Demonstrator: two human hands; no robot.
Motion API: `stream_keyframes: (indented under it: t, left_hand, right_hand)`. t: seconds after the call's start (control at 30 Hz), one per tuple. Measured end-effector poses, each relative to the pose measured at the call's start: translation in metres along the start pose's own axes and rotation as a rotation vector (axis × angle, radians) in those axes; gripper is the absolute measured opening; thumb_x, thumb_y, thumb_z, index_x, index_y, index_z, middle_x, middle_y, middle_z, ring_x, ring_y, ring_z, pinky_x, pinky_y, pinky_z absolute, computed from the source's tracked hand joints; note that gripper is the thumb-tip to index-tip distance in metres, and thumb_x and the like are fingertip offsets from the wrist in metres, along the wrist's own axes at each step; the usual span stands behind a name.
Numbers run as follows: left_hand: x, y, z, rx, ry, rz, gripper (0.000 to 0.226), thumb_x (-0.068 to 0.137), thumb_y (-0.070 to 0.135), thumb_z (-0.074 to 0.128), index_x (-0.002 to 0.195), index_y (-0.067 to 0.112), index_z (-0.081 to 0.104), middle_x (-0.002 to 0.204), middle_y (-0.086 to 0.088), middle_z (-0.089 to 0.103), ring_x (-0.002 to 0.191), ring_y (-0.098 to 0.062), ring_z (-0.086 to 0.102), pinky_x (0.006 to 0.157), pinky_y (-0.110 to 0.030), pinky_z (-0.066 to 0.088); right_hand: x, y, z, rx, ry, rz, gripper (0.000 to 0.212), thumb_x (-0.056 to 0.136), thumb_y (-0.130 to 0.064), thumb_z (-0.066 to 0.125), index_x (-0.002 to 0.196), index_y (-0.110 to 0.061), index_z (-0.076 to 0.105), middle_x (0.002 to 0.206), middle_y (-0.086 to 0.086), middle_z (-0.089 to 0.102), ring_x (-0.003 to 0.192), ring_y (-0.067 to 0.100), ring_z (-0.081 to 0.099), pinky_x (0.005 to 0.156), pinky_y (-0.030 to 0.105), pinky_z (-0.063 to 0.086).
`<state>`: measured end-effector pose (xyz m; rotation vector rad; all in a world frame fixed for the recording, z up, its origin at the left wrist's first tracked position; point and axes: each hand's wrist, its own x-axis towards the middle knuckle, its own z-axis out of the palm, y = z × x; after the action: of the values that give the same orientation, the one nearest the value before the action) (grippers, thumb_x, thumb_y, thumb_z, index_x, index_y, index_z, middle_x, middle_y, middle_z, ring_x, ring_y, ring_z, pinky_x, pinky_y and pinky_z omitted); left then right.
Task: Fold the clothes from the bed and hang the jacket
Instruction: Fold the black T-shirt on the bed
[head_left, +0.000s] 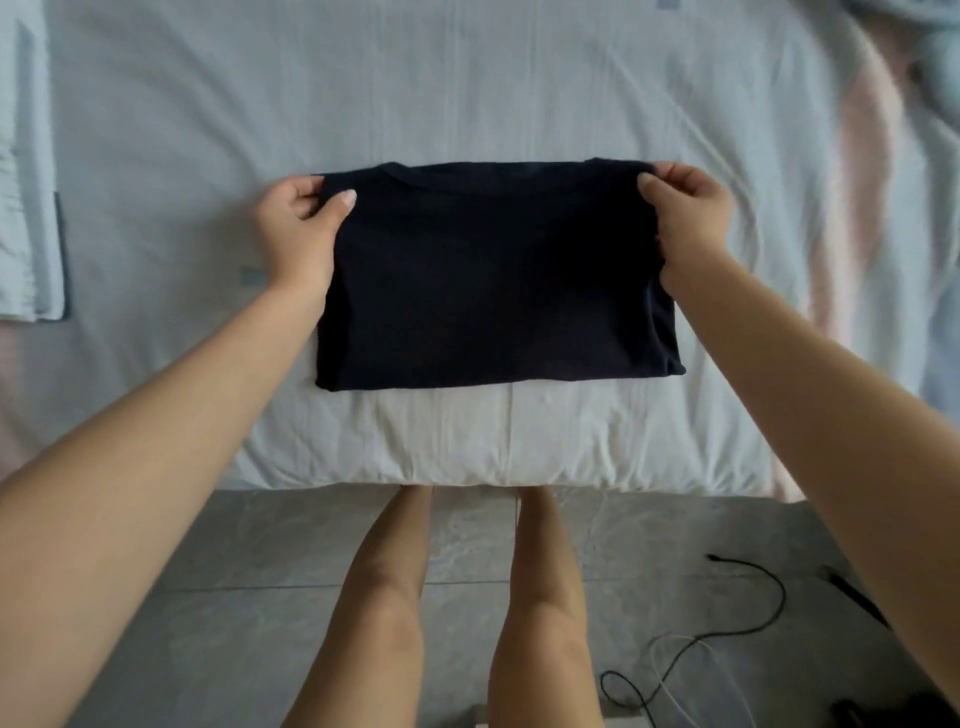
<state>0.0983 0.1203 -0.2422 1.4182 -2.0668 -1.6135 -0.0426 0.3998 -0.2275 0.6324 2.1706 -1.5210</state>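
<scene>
As it lies folded mid-bed, the shirt is pinched at its 10 and 2 o'clock corners by left hand and right hand; soft, light cloth, probably best held there.

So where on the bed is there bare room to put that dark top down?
Bare sheet lies beyond the dark top, and to its left up to the pale folded pile. A narrow strip runs between the top and the bed's near edge. The right side is crowded by a rumpled pink-and-blue blanket.
</scene>
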Motion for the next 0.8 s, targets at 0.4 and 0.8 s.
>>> stream_keyframes:
  t: [0.4,0.8]
  left_hand:
    - [-0.086,-0.05,-0.028,0.345,0.054,-0.051,0.042,0.09,0.043,0.059,0.109,0.007,0.051,0.095,0.002,0.052,0.085,-0.014,0.053,0.075,-0.028,0.045]
    - [-0.099,-0.065,-0.049,0.503,-0.067,0.177,0.027,0.098,0.033,0.049,0.094,0.006,0.045,0.065,0.002,0.038,0.056,-0.007,0.037,0.053,-0.02,0.029]
  right_hand:
    - [-0.074,0.038,-0.036,-0.469,0.122,-0.173,0.021,0.094,-0.038,0.05,0.097,-0.018,0.057,0.079,-0.013,0.058,0.069,-0.001,0.057,0.064,0.008,0.044]
    - [-0.088,0.084,-0.044,-0.77,-0.007,-0.477,0.049,0.096,-0.003,0.044,0.142,-0.018,0.038,0.123,0.007,0.045,0.09,-0.009,0.036,0.065,0.015,0.038]
